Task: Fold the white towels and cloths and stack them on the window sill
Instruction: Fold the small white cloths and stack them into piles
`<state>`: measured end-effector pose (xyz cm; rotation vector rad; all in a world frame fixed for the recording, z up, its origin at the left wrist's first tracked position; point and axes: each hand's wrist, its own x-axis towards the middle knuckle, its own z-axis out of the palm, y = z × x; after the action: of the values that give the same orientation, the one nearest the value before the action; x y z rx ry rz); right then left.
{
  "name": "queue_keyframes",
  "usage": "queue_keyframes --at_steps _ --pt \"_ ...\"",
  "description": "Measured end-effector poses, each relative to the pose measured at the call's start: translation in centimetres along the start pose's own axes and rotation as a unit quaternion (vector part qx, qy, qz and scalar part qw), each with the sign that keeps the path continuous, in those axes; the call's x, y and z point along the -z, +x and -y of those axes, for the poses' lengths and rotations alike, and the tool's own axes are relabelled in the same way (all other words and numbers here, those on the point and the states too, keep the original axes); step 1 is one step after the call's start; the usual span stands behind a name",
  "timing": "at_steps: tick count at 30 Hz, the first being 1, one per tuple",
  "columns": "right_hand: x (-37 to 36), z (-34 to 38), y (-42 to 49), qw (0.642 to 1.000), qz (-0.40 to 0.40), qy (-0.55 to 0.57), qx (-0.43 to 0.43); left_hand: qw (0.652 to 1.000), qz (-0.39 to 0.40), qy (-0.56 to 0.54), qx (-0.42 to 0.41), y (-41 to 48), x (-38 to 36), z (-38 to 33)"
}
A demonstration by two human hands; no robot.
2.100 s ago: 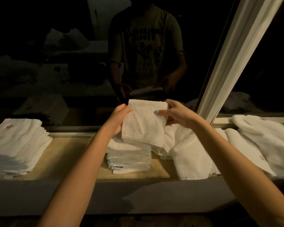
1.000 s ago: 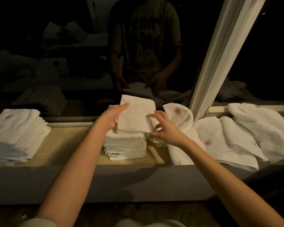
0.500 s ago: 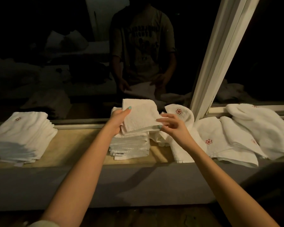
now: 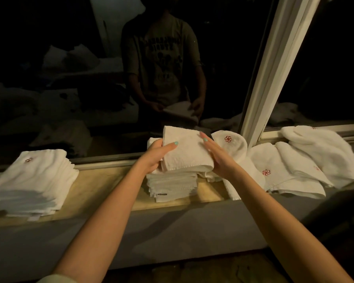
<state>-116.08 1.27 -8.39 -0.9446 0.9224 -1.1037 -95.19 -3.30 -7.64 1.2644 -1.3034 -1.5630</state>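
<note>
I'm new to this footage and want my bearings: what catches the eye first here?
A folded white cloth sits at the centre, gripped by the left hand with the flat right hand against it, over the middle stack on the window sill. Another folded stack lies at the left; loose towels with red flower marks sprawl at the right.

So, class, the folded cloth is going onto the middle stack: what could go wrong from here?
1. The folded cloth, held between the left hand and right hand, could land off-centre; the middle stack has uneven layers and might lean or topple.
2. That stack sits near the front edge of the window sill, so a nudge might push it off.
3. The unfolded towels crowd its right side and overhang the edge; one could get dragged down.
</note>
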Motion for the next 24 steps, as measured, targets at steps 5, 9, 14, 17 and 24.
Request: queue_keyframes --at_steps 5,9,14,17,24 --pt "-2.0 1.3 1.6 0.994 -0.044 -0.096 0.035 0.997 -0.039 -0.01 -0.071 -0.2 1.0 -0.9" --pt "-4.6 1.9 3.6 0.949 -0.107 -0.271 0.119 0.98 -0.137 0.079 -0.12 0.4 2.4 -0.7" --pt "-5.8 -0.3 5.4 0.91 -0.113 -0.391 0.085 0.988 -0.047 0.093 -0.111 -0.3 4.9 1.0" --pt "-5.7 -1.2 5.2 0.896 -0.134 -0.413 0.092 0.989 0.022 0.13 -0.064 -1.4 5.2 1.3" --pt "-5.2 -1.3 4.6 0.815 -0.127 -0.557 0.099 0.961 0.013 0.271 -0.047 -1.5 5.6 0.3"
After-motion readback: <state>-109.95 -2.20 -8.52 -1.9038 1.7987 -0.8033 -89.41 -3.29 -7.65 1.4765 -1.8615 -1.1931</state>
